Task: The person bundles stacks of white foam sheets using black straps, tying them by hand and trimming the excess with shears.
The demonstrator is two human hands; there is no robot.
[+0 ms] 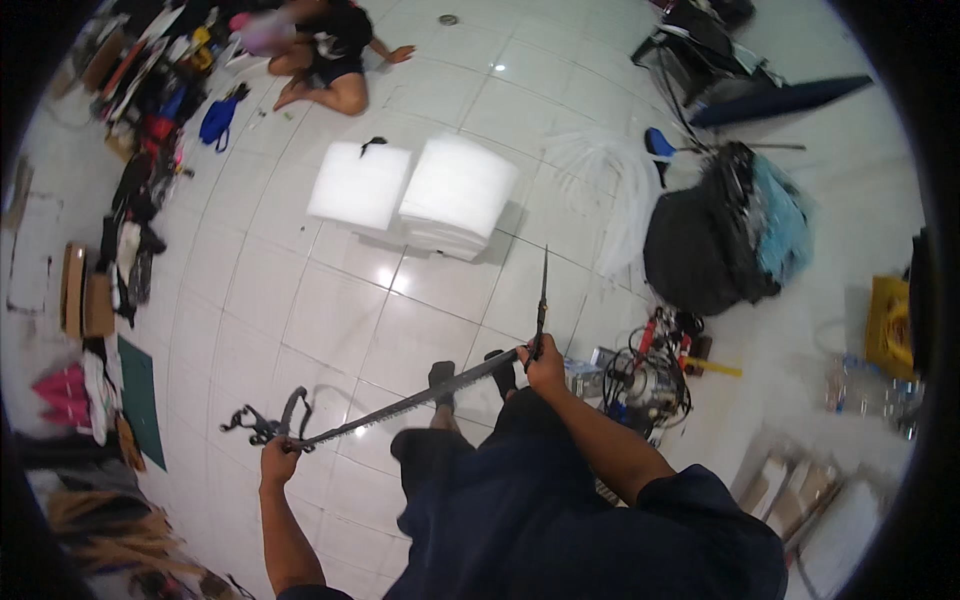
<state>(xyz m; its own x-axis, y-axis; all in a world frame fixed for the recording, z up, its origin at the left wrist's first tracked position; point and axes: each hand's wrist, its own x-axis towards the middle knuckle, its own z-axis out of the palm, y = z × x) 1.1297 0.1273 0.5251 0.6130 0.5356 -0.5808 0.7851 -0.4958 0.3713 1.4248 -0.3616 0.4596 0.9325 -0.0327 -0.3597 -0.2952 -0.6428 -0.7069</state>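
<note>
Dark navy short-sleeved shirt

Glossy pale tiled floor, cluttered along both sides.
Two white foam-like blocks sit side by side toward the far middle; right of them spread loose white strips, then a bulging dark bag. Nearer, on the right, lies a tangle of tools and cables; a blue pouch lies far left, a flat green sheet near left.
</note>
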